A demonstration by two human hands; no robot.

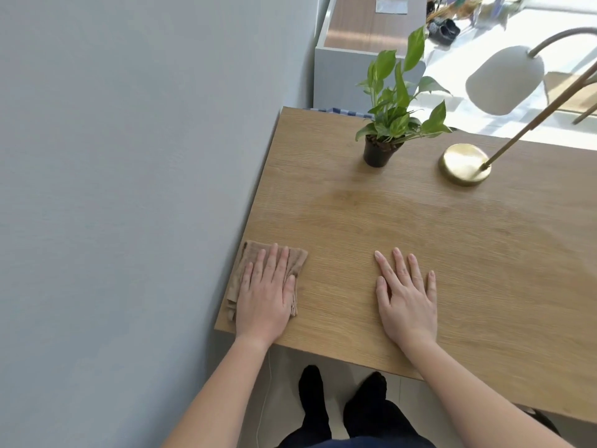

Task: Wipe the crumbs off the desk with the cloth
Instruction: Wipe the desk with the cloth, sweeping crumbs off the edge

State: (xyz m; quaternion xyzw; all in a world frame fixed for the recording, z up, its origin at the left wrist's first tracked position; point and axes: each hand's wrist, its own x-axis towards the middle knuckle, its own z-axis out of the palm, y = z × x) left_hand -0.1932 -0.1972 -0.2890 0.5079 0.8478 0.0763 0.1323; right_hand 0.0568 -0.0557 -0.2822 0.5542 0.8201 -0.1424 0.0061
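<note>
A folded tan cloth [247, 263] lies on the wooden desk [420, 227] at its near left corner, close to the left edge. My left hand [266, 295] lies flat on top of the cloth with straight fingers and covers most of it. My right hand [405, 294] rests flat on the bare desk to the right, fingers spread, holding nothing. I can make out no crumbs on the wood.
A small potted plant [379, 150] stands at the back of the desk. Right of it sits the brass base [465, 164] of a desk lamp whose white shade [504, 80] hangs above. A grey wall [129, 189] borders the desk's left edge.
</note>
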